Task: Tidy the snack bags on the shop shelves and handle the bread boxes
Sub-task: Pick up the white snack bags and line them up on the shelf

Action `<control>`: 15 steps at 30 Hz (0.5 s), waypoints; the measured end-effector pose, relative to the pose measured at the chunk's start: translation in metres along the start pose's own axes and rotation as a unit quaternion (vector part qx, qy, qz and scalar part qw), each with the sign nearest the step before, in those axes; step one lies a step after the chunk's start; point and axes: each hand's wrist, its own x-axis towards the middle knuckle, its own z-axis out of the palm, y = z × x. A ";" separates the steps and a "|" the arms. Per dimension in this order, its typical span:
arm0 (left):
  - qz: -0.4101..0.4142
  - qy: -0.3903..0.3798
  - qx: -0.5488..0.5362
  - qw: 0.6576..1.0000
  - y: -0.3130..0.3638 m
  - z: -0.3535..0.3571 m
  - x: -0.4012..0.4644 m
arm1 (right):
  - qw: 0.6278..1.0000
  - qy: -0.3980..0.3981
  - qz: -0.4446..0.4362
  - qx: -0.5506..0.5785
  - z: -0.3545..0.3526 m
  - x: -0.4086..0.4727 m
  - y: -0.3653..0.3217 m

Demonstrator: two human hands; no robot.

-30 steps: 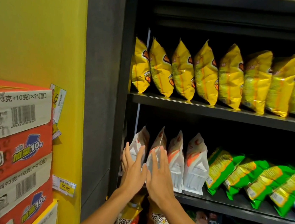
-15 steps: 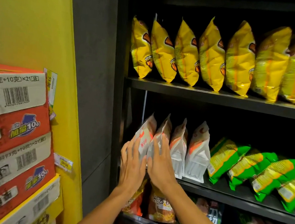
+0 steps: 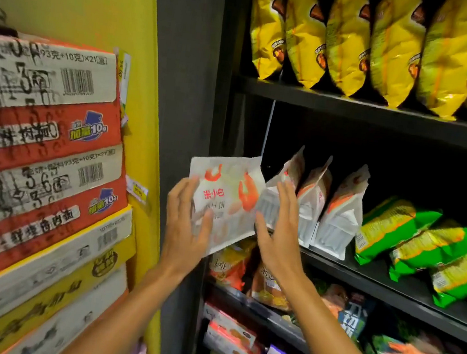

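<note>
The left hand point(image 3: 188, 224) holds a white snack bag point(image 3: 223, 202) pulled out in front of the middle shelf point(image 3: 407, 283), thumb across its printed face and fingers behind it. The right hand point(image 3: 278, 229) has straight fingers pressed flat against the next white bag point(image 3: 281, 188), which stands on the shelf beside two more. Green bags point(image 3: 413, 237) lie further right; yellow bags point(image 3: 346, 37) line the shelf above. Stacked cartons point(image 3: 38, 153) stand at left.
</note>
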 end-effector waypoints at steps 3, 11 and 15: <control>-0.022 -0.001 -0.033 0.999 0.013 -0.038 -0.015 | 0.994 -0.002 0.029 0.106 -0.009 -0.022 -0.009; -0.229 -0.012 -0.261 0.938 0.033 -0.076 -0.056 | 0.892 -0.113 0.205 0.387 -0.022 -0.051 -0.031; -0.319 -0.025 -0.239 0.917 0.045 -0.075 -0.062 | 0.895 -0.072 0.229 0.375 -0.024 -0.063 -0.028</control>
